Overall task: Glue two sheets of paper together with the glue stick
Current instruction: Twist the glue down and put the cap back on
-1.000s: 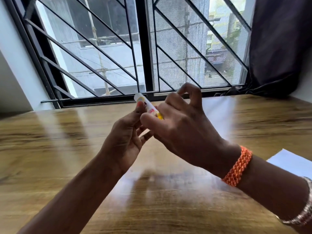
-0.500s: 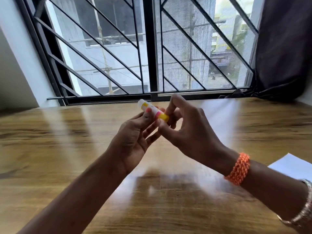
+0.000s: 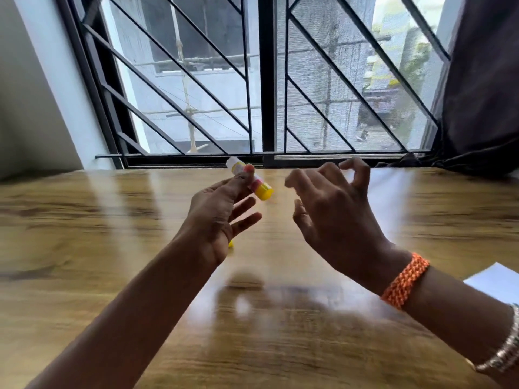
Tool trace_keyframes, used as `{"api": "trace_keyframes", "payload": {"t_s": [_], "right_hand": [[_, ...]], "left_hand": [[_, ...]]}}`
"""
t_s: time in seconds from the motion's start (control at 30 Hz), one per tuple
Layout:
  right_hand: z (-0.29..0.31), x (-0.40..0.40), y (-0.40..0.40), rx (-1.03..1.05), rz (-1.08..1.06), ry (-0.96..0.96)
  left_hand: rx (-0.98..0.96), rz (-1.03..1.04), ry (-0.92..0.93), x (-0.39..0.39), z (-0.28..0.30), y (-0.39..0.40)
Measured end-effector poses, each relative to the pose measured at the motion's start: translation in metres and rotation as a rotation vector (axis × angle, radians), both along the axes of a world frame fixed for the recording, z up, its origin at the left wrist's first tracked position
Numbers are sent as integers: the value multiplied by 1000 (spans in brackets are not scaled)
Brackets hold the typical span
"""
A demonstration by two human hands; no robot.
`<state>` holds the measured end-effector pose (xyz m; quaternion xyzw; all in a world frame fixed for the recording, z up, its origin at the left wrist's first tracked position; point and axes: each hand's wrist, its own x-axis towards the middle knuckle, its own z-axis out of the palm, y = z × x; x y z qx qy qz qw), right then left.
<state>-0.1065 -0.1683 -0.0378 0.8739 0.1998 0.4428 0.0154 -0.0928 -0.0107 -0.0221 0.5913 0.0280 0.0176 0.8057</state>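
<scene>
1. We see the left hand (image 3: 216, 217) raised over the middle of the desk (image 3: 70, 220), pinching the glue stick (image 3: 250, 178) between thumb and fingertips, its yellow end pointing right.
2. Just beside it, the right hand (image 3: 334, 217) hovers with fingers loosely curled, holding nothing.
3. A white paper sheet (image 3: 497, 282) lies at the desk's right edge.

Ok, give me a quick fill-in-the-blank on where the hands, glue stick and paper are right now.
1. The glue stick is held in the ____ hand.
2. The right hand holds ____.
3. The orange braided band is on the ____ wrist.
4. The white paper lies on the wooden table at the ____ edge of the view.

Missing words: left; nothing; right; right
</scene>
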Motion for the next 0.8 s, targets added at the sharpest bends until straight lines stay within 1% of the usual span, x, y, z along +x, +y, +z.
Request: {"api": "trace_keyframes", "payload": {"t_s": [0.1,0.17,0.27,0.33,0.4,0.5,0.67,0.8], "right_hand": [[-10,9,7,17,8,83],[-16,16,14,27,49,194],[-20,22,25,51,119,432],[-19,25,36,139,184,563],[-19,30,46,229,207,667],[-25,42,59,312,217,762],[-32,55,70,491,314,898],[-27,55,64,594,383,973]], "left_hand": [[187,-13,-8,4,2,8],[300,23,-26,6,4,16],[333,170,-70,11,6,29],[353,232,-84,14,5,38],[414,277,-93,19,-1,44],[512,310,-108,28,-11,52],[743,351,-124,37,-22,56],[832,349,-146,35,-25,50]]}}
